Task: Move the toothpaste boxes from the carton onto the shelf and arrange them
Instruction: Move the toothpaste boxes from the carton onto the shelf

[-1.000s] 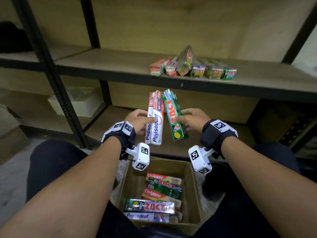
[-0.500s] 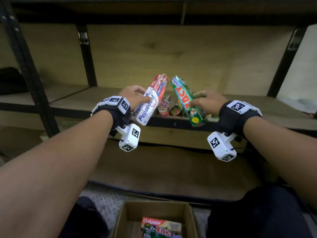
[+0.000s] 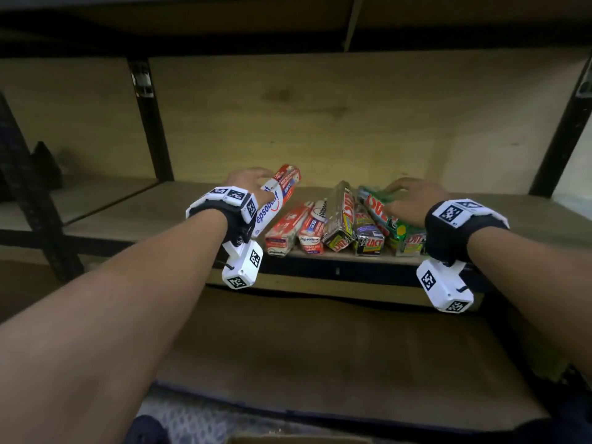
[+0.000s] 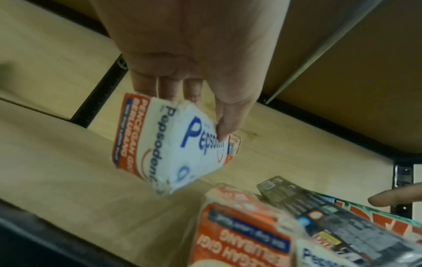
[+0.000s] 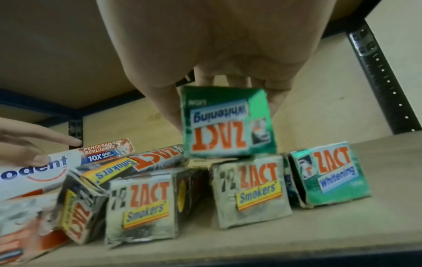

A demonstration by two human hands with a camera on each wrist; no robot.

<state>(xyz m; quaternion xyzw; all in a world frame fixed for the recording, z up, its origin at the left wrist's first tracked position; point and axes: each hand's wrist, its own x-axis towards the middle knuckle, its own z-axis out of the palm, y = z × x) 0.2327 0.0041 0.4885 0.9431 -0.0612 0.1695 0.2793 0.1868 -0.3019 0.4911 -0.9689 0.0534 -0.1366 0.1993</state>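
Toothpaste boxes (image 3: 336, 225) lie side by side in a short row at the front edge of a wooden shelf (image 3: 128, 216) in a black metal-framed rack, their end flaps facing the person. Red-and-white Pepsodent boxes make up the left of the row, grey Zact Smokers boxes the middle, and a green Zact Whitening box the right end; one grey box leans tilted across its neighbours. Both bare forearms reach forward over the shelf, each wrist wearing a black band with white marker blocks. At the left end of the row, the left hand (image 3: 248, 184) grips a white Pepsodent box (image 3: 275, 200) — thumb on its printed face, fingers curled behind — and holds it slanted, clear of the shelf board, just beside the red boxes. At the right end, the right hand (image 3: 413, 200) is closed round a green Zact Whitening box (image 5: 228, 122), thumb on one side and fingers on the other, holding it upside down just above the grey and green boxes; whether it touches them cannot be told. Only the top edge of the cardboard carton (image 3: 298, 439) shows, low on the floor between the person's knees.
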